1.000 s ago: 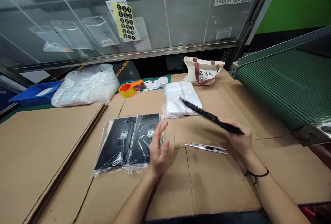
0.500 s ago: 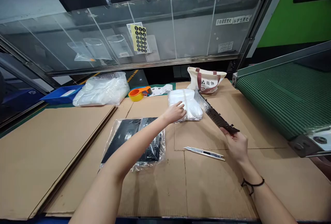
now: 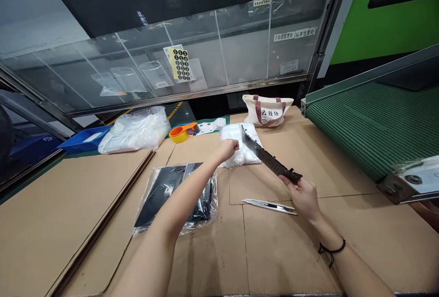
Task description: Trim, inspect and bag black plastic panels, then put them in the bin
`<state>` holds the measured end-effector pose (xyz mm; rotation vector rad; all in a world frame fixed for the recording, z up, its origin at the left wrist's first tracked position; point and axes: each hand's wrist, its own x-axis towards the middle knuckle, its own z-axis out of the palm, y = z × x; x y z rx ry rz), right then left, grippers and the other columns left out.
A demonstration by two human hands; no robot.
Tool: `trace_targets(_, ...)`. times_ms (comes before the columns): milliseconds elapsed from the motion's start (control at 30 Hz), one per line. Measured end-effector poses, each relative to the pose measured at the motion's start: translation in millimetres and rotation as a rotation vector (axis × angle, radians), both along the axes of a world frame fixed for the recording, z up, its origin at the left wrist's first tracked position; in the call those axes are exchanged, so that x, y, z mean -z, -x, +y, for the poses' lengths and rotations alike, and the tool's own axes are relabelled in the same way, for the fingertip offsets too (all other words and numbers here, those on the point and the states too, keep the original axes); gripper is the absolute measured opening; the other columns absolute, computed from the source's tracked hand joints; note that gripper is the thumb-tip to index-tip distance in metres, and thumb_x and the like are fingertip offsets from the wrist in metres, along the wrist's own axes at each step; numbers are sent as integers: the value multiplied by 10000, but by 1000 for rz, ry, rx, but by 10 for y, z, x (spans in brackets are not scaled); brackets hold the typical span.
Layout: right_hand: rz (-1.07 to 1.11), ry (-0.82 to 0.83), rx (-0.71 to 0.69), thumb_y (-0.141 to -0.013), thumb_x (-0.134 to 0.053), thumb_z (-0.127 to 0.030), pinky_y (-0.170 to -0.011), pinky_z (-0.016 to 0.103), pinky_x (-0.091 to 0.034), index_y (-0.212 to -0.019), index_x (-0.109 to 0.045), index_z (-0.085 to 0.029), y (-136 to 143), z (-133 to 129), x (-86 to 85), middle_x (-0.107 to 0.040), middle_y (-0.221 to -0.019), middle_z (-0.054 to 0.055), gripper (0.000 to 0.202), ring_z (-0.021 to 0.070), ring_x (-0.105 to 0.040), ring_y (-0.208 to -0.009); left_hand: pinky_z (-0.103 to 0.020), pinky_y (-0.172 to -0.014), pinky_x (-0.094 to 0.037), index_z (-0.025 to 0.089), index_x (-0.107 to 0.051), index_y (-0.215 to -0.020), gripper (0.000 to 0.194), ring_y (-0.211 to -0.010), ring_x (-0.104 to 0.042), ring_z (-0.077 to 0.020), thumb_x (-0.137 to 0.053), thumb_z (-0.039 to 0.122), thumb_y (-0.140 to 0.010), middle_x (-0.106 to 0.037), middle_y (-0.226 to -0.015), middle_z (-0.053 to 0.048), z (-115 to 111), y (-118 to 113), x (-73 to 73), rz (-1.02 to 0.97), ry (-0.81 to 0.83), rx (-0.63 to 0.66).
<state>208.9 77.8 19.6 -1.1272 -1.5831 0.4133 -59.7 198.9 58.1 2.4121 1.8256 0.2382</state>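
R hand [image 3: 304, 196] is clamped on the near right end of a thin black perforated panel w/ small tabs along one edge [image 3: 274, 162], fingers to one end only, prob. so most of its face is untouched. The panel is tilted up on edge, its far end over or just beside a banded stack of clear plastic bags [image 3: 245, 157]; can't tell if they touch. L hand [image 3: 229, 149] is at the stack's left side, fingers part-curled; can't tell if they're closed on a bag. Stack sits far-centre, approx. within reach of both hands, prob. for easy access. Black panels in clear plastic wrap [image 3: 156, 196] lie flat at left, partly hidden by the L forearm, prob. set there b/c it leaves the centre for handling. A slim silver cutter [image 3: 269, 206] lies flat on the cardboard-covered table [image 3: 291, 251], near side of the held panel, handy for the R hand. An orange tape dispenser w/ yellow base [image 3: 180, 133] & cream cloth tote [image 3: 270, 114] sit at the far side, prob. out of the way.
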Motion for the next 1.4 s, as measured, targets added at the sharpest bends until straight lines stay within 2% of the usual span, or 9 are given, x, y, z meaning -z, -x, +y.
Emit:
trace_targets(100, 3, 10, -32, -848, -561, -522, -445, 238, -426, -701, -679, -197, 27, -19, 17, -677, -564, 38, 377, 150, -549, -436, -391, -816, -537, 142, -626, -1002, 210, -921, -623, -185, -602, 327, -907, -639, -1043, -63, 18, 2, 7, -60, 32, -23)
trace_targets(267, 18, 39, -63, -854, -569, -505, -431, 232, -414, -716, -682, -172, 66, -38, 80, -662, -559, 28, 378, 145, -544, -440, -382, -792, -550, 136, -619, -1045, 230, -898, -635, -183, -597, 324, -913, -646, -1026, -59, 32, 49, 16, -162, 136, -41)
trace_targets(633, -16, 69, -104, -859, -546, -552, -376, 230, -301, -623, -585, -192, 162, -78, 79, -439, -405, -43, 432, 102, -370, -359, -363, -763, -553, 138, -620, -1042, 240, -867, -634, -177, -594, 339, -914, -644, -1014, -54, 41, 65, 64, -352, 264, -111)
trace_targets(867, -22, 80, -132, -867, -506, -586, -396, 231, -333, -608, -565, -205, 209, -86, 52, -476, -449, -28, 465, 114, -416, -395, -362, -762, -555, 144, -614, -1062, 239, -868, -632, -173, -593, 331, -915, -640, -1033, -60, 34, 68, 73, -606, 233, -236)
trace_targets(1067, 33, 118, -141, -827, -562, -583, -409, 239, -349, -575, -565, -202, 226, -96, 33, -487, -441, -20, 457, 115, -410, -391, -331, -704, -554, 137, -587, -1105, 286, -822, -626, -160, -567, 361, -928, -628, -1019, -64, 52, 81, -77, -888, 140, -367)
trace_targets(1167, 105, 156, -108, -793, -608, -578, -395, 243, -355, -634, -631, -181, 207, -86, 35, -525, -446, -10, 428, 118, -418, -377, -261, -590, -506, 136, -588, -1005, 226, -671, -569, -111, -567, 348, -927, -602, -873, -18, -62, 94, -136, -951, 110, -381)
trace_targets(1233, 177, 180, -74, -767, -639, -576, -409, 246, -400, -661, -656, -167, 172, -66, 16, -594, -498, 18, 422, 133, -477, -402, -213, -508, -421, 142, -558, -867, 173, -558, -477, -79, -604, 307, -898, -535, -732, 27, -208, 129, -162, -966, 86, -382)
trace_targets(1333, 297, 201, -57, -755, -647, -587, -527, 274, -520, -746, -688, -158, 87, -69, -60, -711, -679, 73, 431, 186, -632, -557, -197, -427, -266, 187, -410, -668, 293, -445, -313, -59, -621, 281, -847, -365, -550, 81, -496, 210, -200, -974, 93, -373)
trace_targets(1400, 466, 306, -134, -741, -657, -597, -586, 303, -562, -824, -707, -163, 22, -135, -123, -740, -751, 83, 445, 205, -678, -617, -206, -407, -200, 210, -335, -621, 364, -413, -249, -56, -591, 346, -842, -288, -498, 91, -702, 253, -222, -981, 133, -352)
